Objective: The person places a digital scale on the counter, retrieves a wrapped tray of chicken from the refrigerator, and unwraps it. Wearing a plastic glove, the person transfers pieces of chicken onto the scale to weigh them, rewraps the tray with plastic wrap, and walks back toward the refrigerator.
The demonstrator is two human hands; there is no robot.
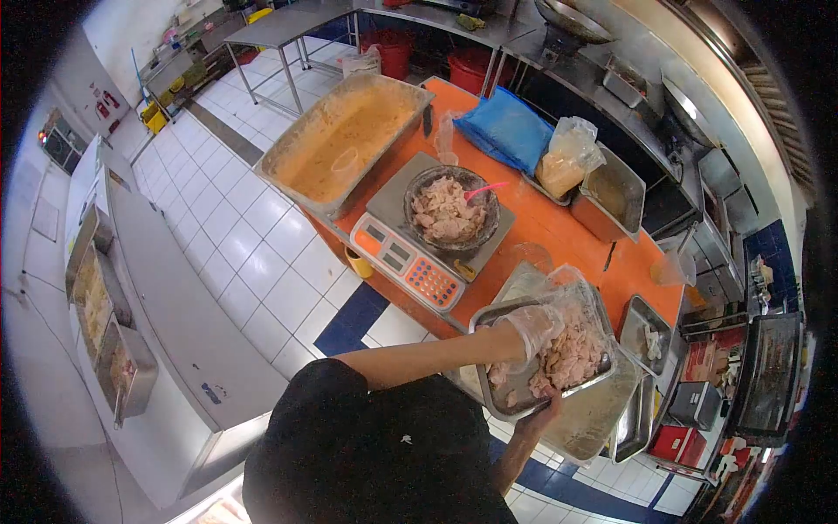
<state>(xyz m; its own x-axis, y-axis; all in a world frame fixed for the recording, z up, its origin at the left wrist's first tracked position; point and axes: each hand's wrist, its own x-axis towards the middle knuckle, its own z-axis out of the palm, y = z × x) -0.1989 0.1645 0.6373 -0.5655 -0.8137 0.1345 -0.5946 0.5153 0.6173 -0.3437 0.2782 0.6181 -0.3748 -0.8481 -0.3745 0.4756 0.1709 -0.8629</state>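
My left hand (536, 332), in a clear plastic glove, reaches into a metal tray (515, 384) of raw pale meat pieces (572, 354). Its fingers are hidden by plastic and meat. Bare, my right hand (543, 417) grips the tray's near rim. Clear plastic (572, 293) lies over the tray's far side. On a digital scale (408, 262) stands a dark bowl (483, 231) filled with similar meat (448, 210); a pink-handled utensil (487, 187) rests in it.
A large tub (336, 140) with orange-yellow coating sits on the orange table (541, 229). Behind are a blue bag (504, 131), a bagged pale substance (566, 162) and a metal container (614, 196). Small trays (644, 336) lie at the right. A steel counter (489, 33) runs behind.
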